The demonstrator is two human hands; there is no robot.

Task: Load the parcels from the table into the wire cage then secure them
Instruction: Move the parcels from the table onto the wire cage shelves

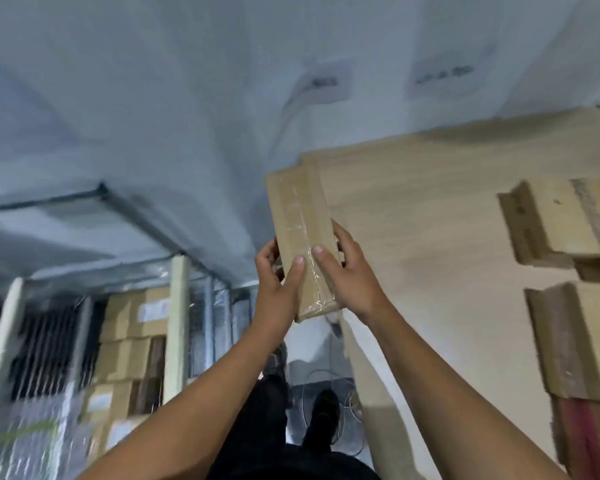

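Hands: left hand [279,282], right hand [349,278] grip slim tan parcel [298,209], clear-taped seam

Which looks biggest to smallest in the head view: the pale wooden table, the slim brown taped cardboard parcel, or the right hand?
1. Pale wooden table, clearly largest.
2. Slim brown taped cardboard parcel.
3. Right hand gripping it, smaller; both sit equally near the camera, so the order holds.

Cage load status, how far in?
Done: several boxes stacked in the wire cage. In hand: one flat taped parcel, held by left hand and right hand at the edge of the table. Left: at least two parcels there, then securing.
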